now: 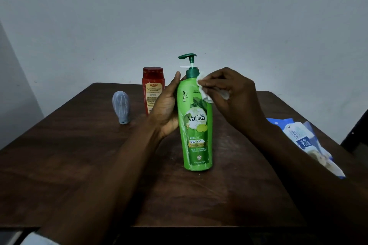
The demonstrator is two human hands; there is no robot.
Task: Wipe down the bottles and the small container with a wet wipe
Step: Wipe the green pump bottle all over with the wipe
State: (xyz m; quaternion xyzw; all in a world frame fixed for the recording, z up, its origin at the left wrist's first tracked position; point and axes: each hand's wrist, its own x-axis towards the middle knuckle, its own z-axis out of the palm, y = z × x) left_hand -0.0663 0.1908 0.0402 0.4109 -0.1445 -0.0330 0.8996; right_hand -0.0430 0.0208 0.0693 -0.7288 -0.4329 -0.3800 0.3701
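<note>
A tall green pump bottle of shampoo (196, 125) stands upright at the middle of the dark wooden table (79, 155). My left hand (166, 107) grips its left side below the shoulder. My right hand (234, 95) holds a crumpled white wet wipe (205, 90) pressed against the bottle's upper right shoulder, just under the dark green pump collar. Behind my left hand stands a red bottle (153, 85) with a red cap, partly hidden. A small grey-blue container (121, 107) stands to its left, cap down.
A blue and white pack of wet wipes (306, 143) lies near the table's right edge. A pale wall rises behind the table's far edge. The near edge of the table runs just above my forearms.
</note>
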